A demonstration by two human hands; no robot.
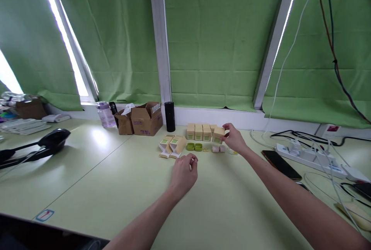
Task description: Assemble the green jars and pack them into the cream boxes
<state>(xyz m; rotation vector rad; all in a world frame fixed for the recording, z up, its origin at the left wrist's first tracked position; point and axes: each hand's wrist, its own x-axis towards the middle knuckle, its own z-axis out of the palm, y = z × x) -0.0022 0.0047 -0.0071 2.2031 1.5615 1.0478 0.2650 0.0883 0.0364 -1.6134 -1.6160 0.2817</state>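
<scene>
My right hand (234, 138) is closed on a small tan box with a green label (218, 135), holding it at the right end of a row of like boxes (198, 131) standing near the wall. My left hand (184, 173) hovers over the pale green table (121, 180) with fingers curled in; whether it holds anything is hidden. Just beyond it two more tan boxes (171, 145) lie tipped over. Two small green caps (194, 147) and two small pinkish rolls (218, 148) lie in front of the row.
Two open cardboard boxes (142, 119), a clear bottle (105, 114) and a black cylinder (169, 116) stand at the back. A black device (43, 145) lies left. A phone (281, 164), power strip (310, 159) and cables lie right. Green blinds cover the windows.
</scene>
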